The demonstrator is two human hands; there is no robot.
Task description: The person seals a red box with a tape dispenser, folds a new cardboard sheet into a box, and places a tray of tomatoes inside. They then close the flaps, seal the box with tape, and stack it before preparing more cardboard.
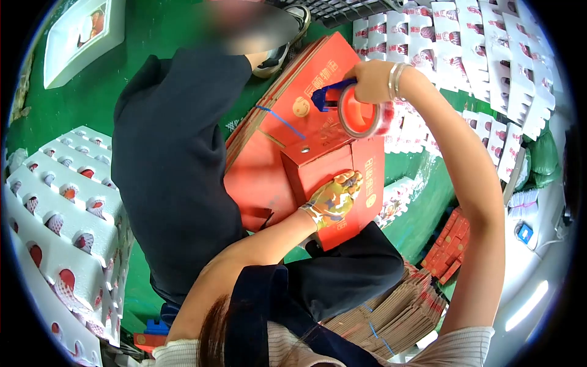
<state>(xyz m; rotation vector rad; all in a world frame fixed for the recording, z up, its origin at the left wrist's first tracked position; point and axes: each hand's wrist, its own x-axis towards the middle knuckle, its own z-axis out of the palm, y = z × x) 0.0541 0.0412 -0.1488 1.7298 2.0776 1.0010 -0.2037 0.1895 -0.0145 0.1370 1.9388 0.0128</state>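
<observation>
A red carton (321, 162) with gold lettering lies between the person's legs, on a stack of flat red cardboard (263, 177). My left hand (336, 200), in a patterned glove, presses on the carton's side with its fingers together; whether anything is under them is hidden. Above the carton's upper right part, my right hand (374, 81), bare with bangles at the wrist, is closed on a blue tape dispenser (324, 98). The dispenser carries a wide roll of clear tape with a red core (361, 116).
White foam trays of netted fruit stand at the left (67, 202) and upper right (452, 49). A white foam box (82, 40) is at the upper left. Bundled flat cardboard (391, 312) and small red boxes (447, 244) are at the lower right. Another person's shoe (298, 21) shows at the top.
</observation>
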